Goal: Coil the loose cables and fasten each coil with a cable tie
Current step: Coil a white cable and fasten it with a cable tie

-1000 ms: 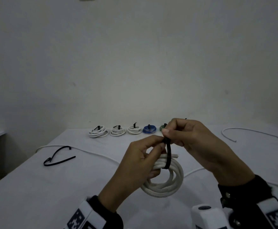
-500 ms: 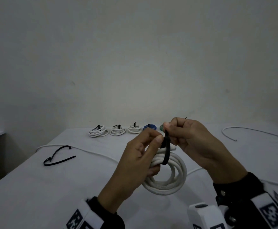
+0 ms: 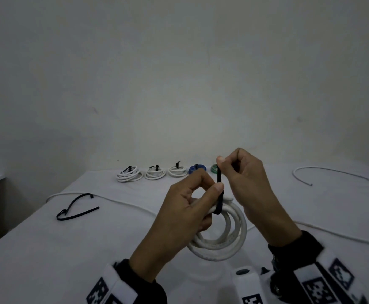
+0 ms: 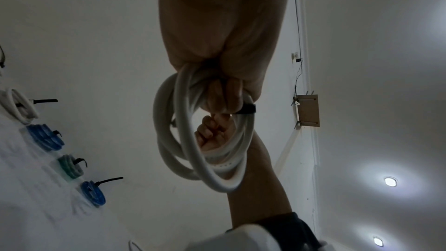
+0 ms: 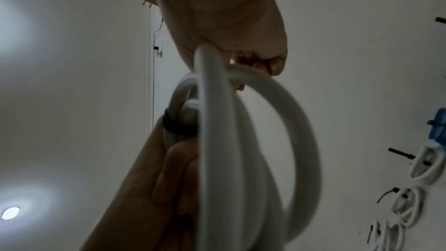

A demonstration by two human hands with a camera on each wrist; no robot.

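Note:
A thick white cable coil (image 3: 227,238) hangs above the table, held upright in my left hand (image 3: 192,207), whose fingers curl round its top. A black cable tie (image 3: 219,202) loops tightly around the top strands. My right hand (image 3: 240,172) pinches the tie's free tail and holds it straight up above the coil. In the left wrist view the coil (image 4: 212,159) hangs from my curled fingers, with the tie (image 4: 247,109) at its right edge. In the right wrist view the coil (image 5: 241,159) fills the middle and the tie (image 5: 178,127) bands it at left.
Several tied coils, white (image 3: 128,173), blue (image 3: 197,168) and green (image 3: 214,168), line the table's far edge. Two black ties (image 3: 74,208) lie at left beside a loose white cable (image 3: 122,201). More loose white cable (image 3: 337,174) curves at right.
My right hand has drawn the tie's tail upward and the loop has tightened on the coil. The coil has risen slightly with my left hand.

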